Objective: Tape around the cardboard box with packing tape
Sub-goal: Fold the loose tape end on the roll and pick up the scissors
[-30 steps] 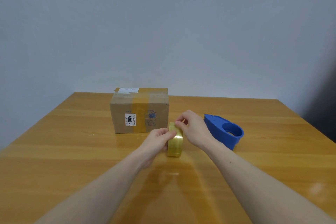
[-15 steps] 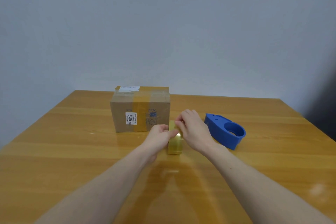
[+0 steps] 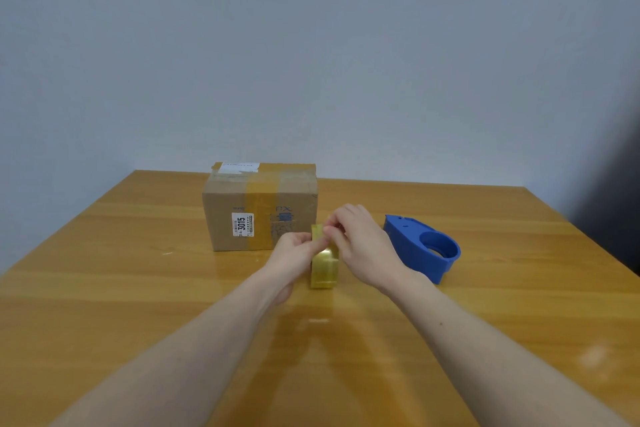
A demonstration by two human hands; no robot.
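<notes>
A brown cardboard box (image 3: pixel 228 211) with a band of yellowish tape over its middle and a white "3015" label stands on the table, left of centre. Just in front of its right corner, a yellowish roll of packing tape (image 3: pixel 323 269) stands on edge on the table. My left hand (image 3: pixel 292 258) grips the roll's left side. My right hand (image 3: pixel 363 248) holds the right side, with thumb and fingertips pinching at the top of the roll. Whether a loose tape end is lifted is not clear.
A blue plastic tape dispenser (image 3: pixel 424 248) without a roll lies on the table right of my right hand. The wooden table (image 3: pixel 104 288) runs to a grey wall behind; its right edge falls off into a dark area.
My right fingers have shifted slightly along the top of the roll, and my left hand has closed in beside them. The roll, box and dispenser stay where they were.
</notes>
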